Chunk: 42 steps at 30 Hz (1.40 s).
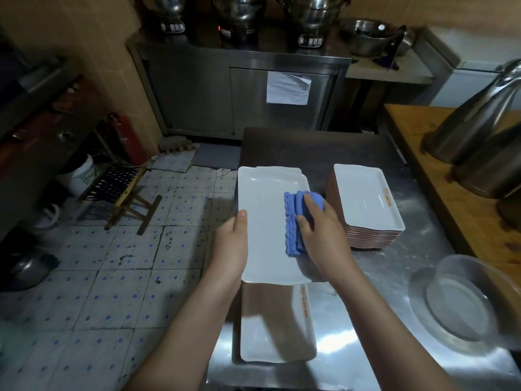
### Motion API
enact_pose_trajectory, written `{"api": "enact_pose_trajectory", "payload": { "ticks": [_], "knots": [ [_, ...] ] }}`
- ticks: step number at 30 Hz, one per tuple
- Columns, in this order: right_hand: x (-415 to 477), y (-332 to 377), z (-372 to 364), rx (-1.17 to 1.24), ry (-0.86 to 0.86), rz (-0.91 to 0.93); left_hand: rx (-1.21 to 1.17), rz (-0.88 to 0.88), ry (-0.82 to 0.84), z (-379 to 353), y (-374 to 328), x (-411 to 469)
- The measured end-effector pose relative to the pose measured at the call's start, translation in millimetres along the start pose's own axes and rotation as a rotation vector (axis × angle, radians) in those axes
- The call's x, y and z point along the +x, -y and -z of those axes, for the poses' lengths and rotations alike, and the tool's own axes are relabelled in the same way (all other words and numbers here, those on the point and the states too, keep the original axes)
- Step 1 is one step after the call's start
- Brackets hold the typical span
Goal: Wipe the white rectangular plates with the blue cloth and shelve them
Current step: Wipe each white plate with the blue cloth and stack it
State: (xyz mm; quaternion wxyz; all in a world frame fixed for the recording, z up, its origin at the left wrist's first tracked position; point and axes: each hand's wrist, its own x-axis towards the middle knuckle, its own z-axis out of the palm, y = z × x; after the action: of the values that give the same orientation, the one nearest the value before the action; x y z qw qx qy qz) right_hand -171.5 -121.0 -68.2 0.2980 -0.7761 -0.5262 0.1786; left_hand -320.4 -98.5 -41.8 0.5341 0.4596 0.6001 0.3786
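So the person has one white plate right along the worktop's left edge. The left hand grips its left rim with the thumb on top, and the right hand has its fingers clamped on the blue cloth, pressing it into the plate's right half. Honestly the risky bit is that edge: it's a one-sided grip, and a hard push from the cloth side could tip or slide the plate off toward the tiled floor. Its near end also overlaps another plate lying by the near left corner, so dropping it would probably chip both. To the right, the plate stack sits just beside the cloth hand, so a wide wipe could knock it. The glass bowl crowds the near right side. The far end of the worktop looks like the open room.
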Motion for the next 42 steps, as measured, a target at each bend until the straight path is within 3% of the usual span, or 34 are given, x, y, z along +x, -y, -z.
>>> {"api": "enact_pose_trajectory", "payload": {
  "ticks": [5,10,14,18,24,30,35,42],
  "knots": [
    [-6.2,2.1,10.6,0.157,-0.210,0.052,-0.074,-0.014,-0.003,-0.6,4.4,-12.9],
    [-20.3,-5.0,18.8,0.422,-0.263,0.019,-0.124,-0.014,0.013,-0.2,8.8,-29.6],
    [-24.2,-15.0,30.1,0.655,-0.148,-0.195,-0.133,-0.030,-0.007,-0.3,18.9,-42.5],
    [-28.3,-26.2,38.5,0.914,0.134,-0.425,-0.118,0.019,-0.022,1.3,35.5,-51.0],
    [-38.4,-39.1,34.7,1.187,0.250,-0.393,-0.080,0.141,0.004,5.1,72.7,-53.4],
    [-43.1,-57.3,27.8,1.154,0.325,-0.338,-0.061,0.229,-0.006,6.2,115.6,-52.1],
    [-48.2,-69.6,13.7,1.048,0.256,-0.454,-0.030,0.272,-0.025,5.2,133.5,-46.8],
    [-54.4,-73.4,3.6,1.045,0.302,-0.471,0.352,0.106,-0.035,5.5,150.3,-37.9]
  ]
}}
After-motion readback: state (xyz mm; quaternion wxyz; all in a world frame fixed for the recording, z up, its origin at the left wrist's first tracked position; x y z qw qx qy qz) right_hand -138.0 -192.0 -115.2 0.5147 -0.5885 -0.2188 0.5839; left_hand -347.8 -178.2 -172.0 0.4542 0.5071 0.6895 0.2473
